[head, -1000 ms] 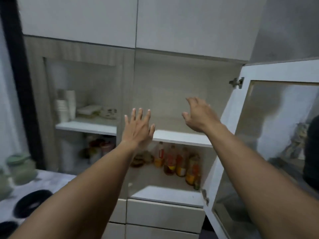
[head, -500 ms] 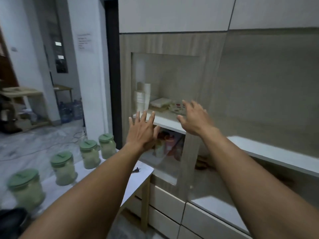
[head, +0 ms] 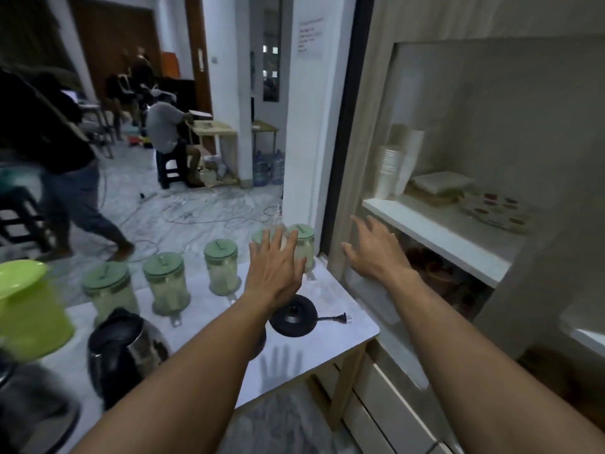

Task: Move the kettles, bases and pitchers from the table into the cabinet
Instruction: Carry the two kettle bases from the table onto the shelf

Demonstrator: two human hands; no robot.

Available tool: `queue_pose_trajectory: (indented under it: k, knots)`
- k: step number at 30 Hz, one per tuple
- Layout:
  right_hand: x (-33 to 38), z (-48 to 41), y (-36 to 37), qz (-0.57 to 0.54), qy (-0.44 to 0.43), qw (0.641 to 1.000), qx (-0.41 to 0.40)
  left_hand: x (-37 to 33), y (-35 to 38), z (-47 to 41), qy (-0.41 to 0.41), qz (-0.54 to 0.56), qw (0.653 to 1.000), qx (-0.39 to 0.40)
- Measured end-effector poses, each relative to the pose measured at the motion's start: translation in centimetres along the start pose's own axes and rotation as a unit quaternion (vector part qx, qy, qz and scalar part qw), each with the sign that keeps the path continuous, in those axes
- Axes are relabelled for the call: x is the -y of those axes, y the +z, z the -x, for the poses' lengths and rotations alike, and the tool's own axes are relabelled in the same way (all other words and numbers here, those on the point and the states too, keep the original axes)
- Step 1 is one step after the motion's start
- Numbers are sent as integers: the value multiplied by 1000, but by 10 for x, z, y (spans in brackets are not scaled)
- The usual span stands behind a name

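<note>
Several clear pitchers with green lids (head: pixel 223 267) stand in a row along the far edge of the white table (head: pixel 340 309). A black round kettle base (head: pixel 293 316) with its cord and plug lies near the table's right corner. A steel and black kettle (head: pixel 126 347) sits at the near left, beside a lime-green pitcher (head: pixel 27 309). My left hand (head: pixel 273 267) hovers open above the base, in front of the rightmost pitchers. My right hand (head: pixel 373 249) is open beside the cabinet (head: pixel 435 224), holding nothing.
The cabinet shelf holds stacked white cups (head: pixel 391 170), a flat box and a patterned plate (head: pixel 496 213). Drawers sit below. People move and sit in the room behind the table; cables lie on the marble floor (head: pixel 203 208).
The view has swung left from the open cabinet to the table. Both open hands have come down and left with it, from the shelf to above the table's right end.
</note>
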State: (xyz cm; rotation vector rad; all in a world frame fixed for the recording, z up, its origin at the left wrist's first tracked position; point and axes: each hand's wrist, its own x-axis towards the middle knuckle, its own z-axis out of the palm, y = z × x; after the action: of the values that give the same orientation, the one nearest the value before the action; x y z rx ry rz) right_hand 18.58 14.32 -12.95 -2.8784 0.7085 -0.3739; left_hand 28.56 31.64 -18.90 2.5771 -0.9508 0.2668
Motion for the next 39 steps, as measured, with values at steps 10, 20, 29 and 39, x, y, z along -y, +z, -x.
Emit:
queue_pose_trajectory:
  k: [10, 20, 29, 39]
  knots:
    - [17, -68, 139, -51, -112, 985, 125, 65, 90, 17, -175, -12, 983, 48]
    - [13, -111, 283, -35, -130, 960, 244, 133, 200, 15, -261, 2, 957, 128]
    - [-12, -115, 378, 21, -43, 934, 353, 166, 263, 25, -323, 7, 920, 222]
    - [-27, -98, 395, -29, -31, 960, 277, 161, 271, 34, -351, -20, 916, 195]
